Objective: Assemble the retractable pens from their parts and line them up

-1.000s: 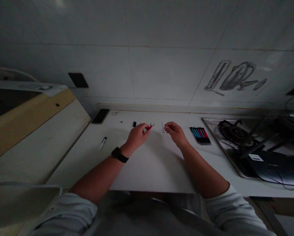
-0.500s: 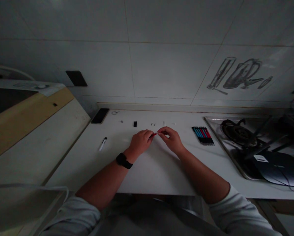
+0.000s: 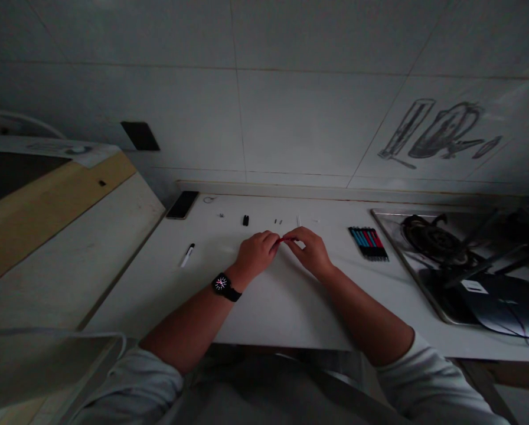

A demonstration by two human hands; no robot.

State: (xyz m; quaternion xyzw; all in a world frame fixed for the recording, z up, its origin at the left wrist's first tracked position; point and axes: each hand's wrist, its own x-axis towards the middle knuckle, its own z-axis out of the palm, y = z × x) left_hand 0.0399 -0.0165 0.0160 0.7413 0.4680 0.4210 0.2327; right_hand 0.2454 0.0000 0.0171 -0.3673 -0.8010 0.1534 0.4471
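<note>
A slim red pen part spans the gap between my two hands, held level just above the white counter. My left hand is closed around its left end, and the thumb and fingers of my right hand pinch its right end. The fingers cover both ends. Small parts lie behind my hands: a thin white stick, two tiny dark pieces and a pair of black pieces. Off to the right, several red and blue pens lie side by side.
A black and white marker lies on the left, with a phone behind it. A wire ring and a tiny metal piece rest near the wall. A gas stove with a dark router-like device borders the right.
More of the red pen part shows between my hands, and my right fingers now grip it where a pale tip showed before. My left wrist's watch face has lit up. The view has shifted slightly.
</note>
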